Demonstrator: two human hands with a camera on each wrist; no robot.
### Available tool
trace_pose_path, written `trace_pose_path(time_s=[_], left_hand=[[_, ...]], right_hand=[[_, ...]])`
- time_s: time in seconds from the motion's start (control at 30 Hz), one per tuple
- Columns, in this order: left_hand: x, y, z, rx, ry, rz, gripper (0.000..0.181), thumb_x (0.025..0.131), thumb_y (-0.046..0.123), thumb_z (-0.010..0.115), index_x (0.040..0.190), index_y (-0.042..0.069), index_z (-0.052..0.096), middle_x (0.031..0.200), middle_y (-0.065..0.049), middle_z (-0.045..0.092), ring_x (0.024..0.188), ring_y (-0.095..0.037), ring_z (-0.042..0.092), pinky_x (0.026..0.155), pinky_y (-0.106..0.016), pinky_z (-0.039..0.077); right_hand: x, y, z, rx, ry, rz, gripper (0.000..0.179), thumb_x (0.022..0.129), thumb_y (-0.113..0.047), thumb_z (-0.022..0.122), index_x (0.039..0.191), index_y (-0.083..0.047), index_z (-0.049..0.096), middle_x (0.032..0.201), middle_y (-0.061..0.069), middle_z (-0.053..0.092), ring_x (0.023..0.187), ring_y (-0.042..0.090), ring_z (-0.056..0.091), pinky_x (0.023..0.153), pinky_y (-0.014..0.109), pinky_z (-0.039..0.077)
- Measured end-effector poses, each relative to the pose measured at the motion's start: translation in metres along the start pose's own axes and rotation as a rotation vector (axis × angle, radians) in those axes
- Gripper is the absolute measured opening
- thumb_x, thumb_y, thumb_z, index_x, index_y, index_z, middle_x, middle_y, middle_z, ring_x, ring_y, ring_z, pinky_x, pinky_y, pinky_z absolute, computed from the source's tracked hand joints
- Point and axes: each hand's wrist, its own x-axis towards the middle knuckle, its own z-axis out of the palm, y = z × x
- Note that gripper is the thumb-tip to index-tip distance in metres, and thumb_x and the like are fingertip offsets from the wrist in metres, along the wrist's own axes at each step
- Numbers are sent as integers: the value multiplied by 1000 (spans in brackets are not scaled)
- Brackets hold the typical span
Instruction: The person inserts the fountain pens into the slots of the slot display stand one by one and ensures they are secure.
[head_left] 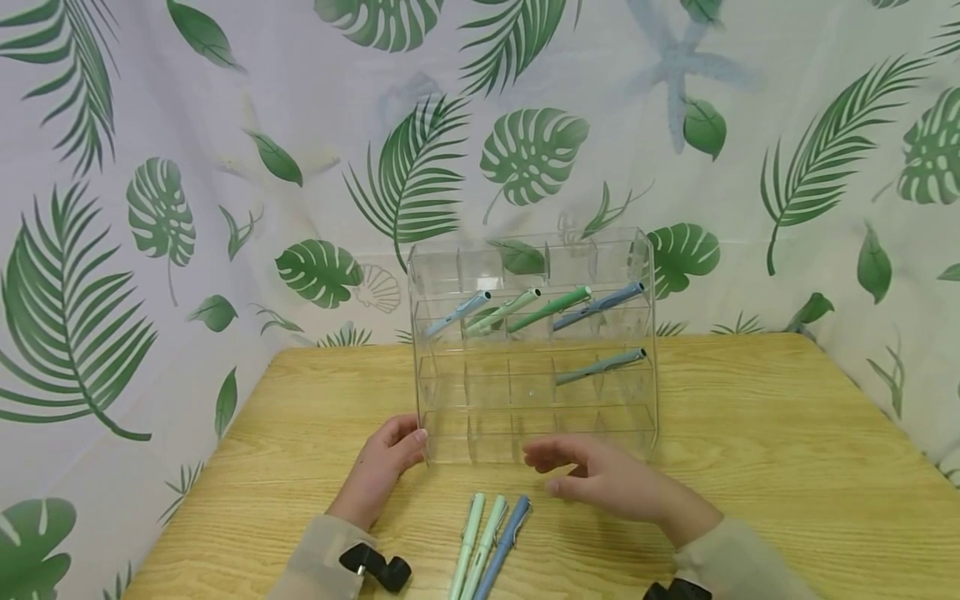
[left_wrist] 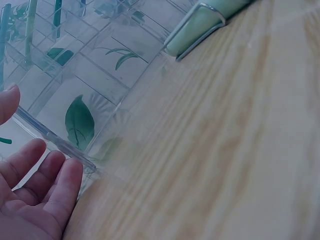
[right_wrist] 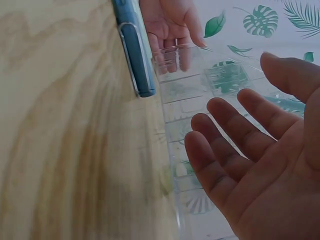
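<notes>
Across the wooden table (head_left: 315,383), risk of shifting or tipping the clear rack (head_left: 487,407), upright there, through lopsided pressure from the left hand (head_left: 386,458) at its lower left edge: thumb and fingers to either side, though whether pinching or merely touching, impossible to tell. Next, a chance of snagging the five tilted pens (head_left: 551,308), jutting from its second and third rows, by hasty lifting of the right hand (head_left: 607,479): empty, fingers loosely extended, thumb apart, just before the bottom row. Lastly, scattering of the three loose pens (head_left: 483,546), side by side in front, by a low sweep. Bare wood left and right of the rack; near table edge out of frame; tighter room between loose pens and right hand.
</notes>
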Motion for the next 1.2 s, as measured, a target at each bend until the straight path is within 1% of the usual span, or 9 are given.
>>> trace_pose_path(time_s=[0.1, 0.23, 0.33, 0.53, 0.67, 0.77, 0.9, 1.0, 1.2], left_hand=[[0, -1, 0, -2, -3, 1, 44, 105, 26, 58, 141, 1, 52, 139, -16, 55, 127, -30, 54, 106, -46, 47], [-1, -1, 0, -5, -8, -5, 44, 105, 26, 58, 141, 1, 53, 138, -16, 56, 127, -30, 54, 106, -46, 48], [-1, -2, 0, -4, -8, -11, 44, 105, 27, 59, 141, 2, 53, 138, -15, 56, 126, -30, 55, 106, -46, 48], [-2, 0, -1, 5, -6, -11, 48, 104, 31, 60, 142, 3, 52, 140, -15, 55, 127, -30, 54, 107, -47, 47], [-2, 1, 0, 7, -5, -16, 48, 104, 31, 60, 142, 3, 52, 140, -16, 55, 127, -30, 54, 107, -46, 47], [-2, 1, 1, 7, -3, -16, 47, 105, 29, 59, 142, 2, 52, 140, -16, 55, 127, -30, 54, 106, -46, 47], [-2, 1, 1, 12, 1, -17, 44, 106, 27, 57, 142, 2, 52, 140, -16, 55, 127, -30, 54, 106, -46, 47], [-2, 1, 1, 16, 2, -18, 44, 106, 27, 57, 142, 2, 52, 140, -16, 55, 127, -30, 54, 107, -47, 47], [-3, 3, 1, 7, 2, -7, 44, 105, 26, 58, 142, 2, 53, 139, -16, 56, 127, -30, 54, 107, -47, 46]], right_hand=[[1, 3, 5, 25, -53, 4, 50, 104, -25, 60, 150, -7, 46, 145, 11, 53, 128, 30, 53, 102, 43, 49], [3, 6, 13, 11, -114, 26, 52, 103, -24, 62, 150, -8, 46, 146, 9, 53, 128, 30, 53, 101, 41, 49], [6, 8, 18, 5, -141, 46, 52, 103, -26, 63, 150, -10, 47, 146, 6, 53, 128, 27, 53, 101, 38, 50], [8, 14, 23, -10, -130, 73, 53, 101, -28, 66, 149, -13, 50, 144, -1, 56, 129, 22, 53, 101, 34, 49], [9, 17, 25, -30, -116, 89, 51, 98, -29, 69, 146, -19, 53, 141, -7, 57, 129, 19, 52, 104, 36, 47], [10, 20, 27, -65, -110, 61, 48, 97, -30, 71, 142, -22, 56, 137, -11, 58, 128, 17, 52, 107, 38, 44], [11, 25, 30, -160, -107, 0, 42, 95, -34, 72, 135, -27, 61, 131, -17, 58, 127, 14, 49, 110, 41, 41], [11, 27, 30, -202, -107, -26, 38, 95, -34, 72, 131, -30, 62, 130, -18, 57, 127, 13, 48, 110, 43, 40], [14, 30, 30, -207, -119, -58, 35, 95, -31, 71, 130, -31, 64, 132, -17, 56, 128, 13, 47, 112, 45, 39]])
